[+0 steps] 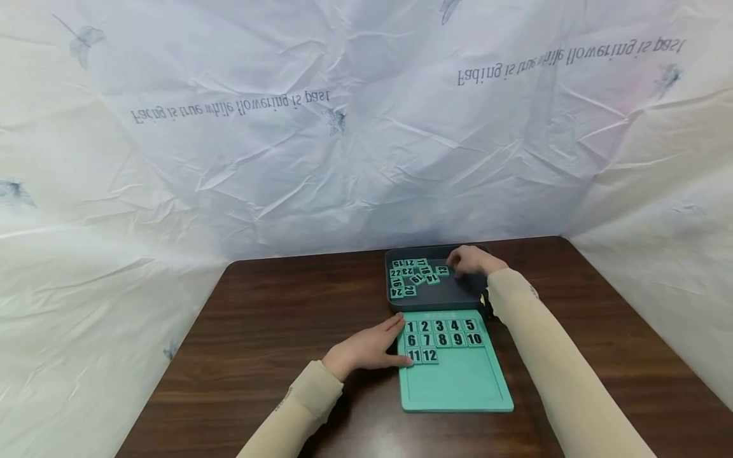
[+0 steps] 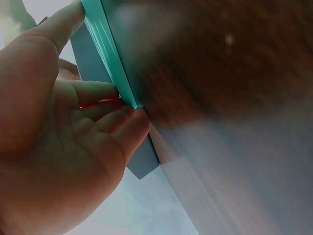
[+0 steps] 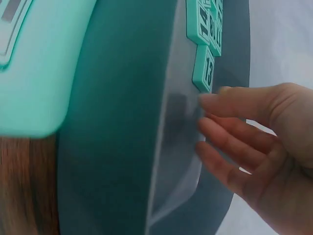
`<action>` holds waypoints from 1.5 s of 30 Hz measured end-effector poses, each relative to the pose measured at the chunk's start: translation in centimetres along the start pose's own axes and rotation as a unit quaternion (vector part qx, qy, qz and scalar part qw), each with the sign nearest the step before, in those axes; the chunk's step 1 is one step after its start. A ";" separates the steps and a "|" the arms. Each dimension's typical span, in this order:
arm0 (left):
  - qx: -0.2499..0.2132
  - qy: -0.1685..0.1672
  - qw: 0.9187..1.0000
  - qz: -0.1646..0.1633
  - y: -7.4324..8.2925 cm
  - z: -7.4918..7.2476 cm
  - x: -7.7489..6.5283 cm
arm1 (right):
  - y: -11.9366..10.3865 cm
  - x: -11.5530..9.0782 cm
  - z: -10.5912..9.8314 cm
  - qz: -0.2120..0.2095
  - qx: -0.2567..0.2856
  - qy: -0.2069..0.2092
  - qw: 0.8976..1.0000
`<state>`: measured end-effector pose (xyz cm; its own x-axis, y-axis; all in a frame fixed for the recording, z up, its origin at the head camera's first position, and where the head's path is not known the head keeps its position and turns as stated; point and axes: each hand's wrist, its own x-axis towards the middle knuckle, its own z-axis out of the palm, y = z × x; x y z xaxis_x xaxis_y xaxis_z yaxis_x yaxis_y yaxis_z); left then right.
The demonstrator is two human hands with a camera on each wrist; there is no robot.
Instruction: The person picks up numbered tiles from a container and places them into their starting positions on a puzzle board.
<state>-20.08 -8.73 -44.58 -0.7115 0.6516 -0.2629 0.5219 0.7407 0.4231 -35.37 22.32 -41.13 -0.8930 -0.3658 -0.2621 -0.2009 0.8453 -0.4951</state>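
A mint-green number board lies on the table, with number tiles 1 to 12 in rows at its upper part. My left hand rests along the board's left edge, thumb and fingers spread; its fingertips touch the side of the board. Beyond the board stands a dark grey tray with several loose mint-green tiles in its left half. Over the tray's right half is my right hand, its fingers loosely bent. Just beside its fingertips lies the 13 tile, with nothing held between thumb and fingers.
The brown wooden table extends to both sides of the board and tray. A white patterned sheet hangs right behind the table and along its sides. The 14 tile lies next to the 13 tile.
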 end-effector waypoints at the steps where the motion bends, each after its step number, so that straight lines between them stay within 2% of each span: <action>1: -0.001 -0.001 1.000 0.000 0.0 0.1 0.0 | -0.1 0.1 0.1 -0.005 0.003 0.003 1.000; 10: -0.005 -0.007 1.000 0.002 0.1 0.1 0.0 | -0.5 0.4 0.6 -0.043 -0.008 -0.034 0.998; 16: 0.003 -0.002 1.000 0.000 0.0 -0.2 0.0 | -0.9 0.2 0.8 -0.023 -0.028 -0.035 0.999; 23: 0.002 -0.003 1.000 0.004 0.0 -0.1 0.1 | -0.9 -0.2 0.7 -0.028 -0.057 -0.031 0.998; 29: 0.002 -0.003 1.000 0.005 0.1 -0.3 -0.1 | -0.9 -1.0 0.4 -0.042 -0.036 -0.021 0.998; 38: -0.004 -0.004 1.000 0.004 0.2 -0.8 -0.3 | -2.7 -3.6 -1.0 -0.089 -0.007 0.032 0.996; 45: -0.007 -0.003 1.000 0.006 0.2 -0.6 -0.3 | -4.3 -6.8 -0.4 -0.129 -0.001 0.049 0.990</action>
<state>-20.03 -8.88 -43.87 -0.7026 0.6615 -0.2624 0.5241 0.7304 0.4380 -28.54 21.35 -36.92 -0.8462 -0.5309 -0.0453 -0.4287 0.7288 -0.5339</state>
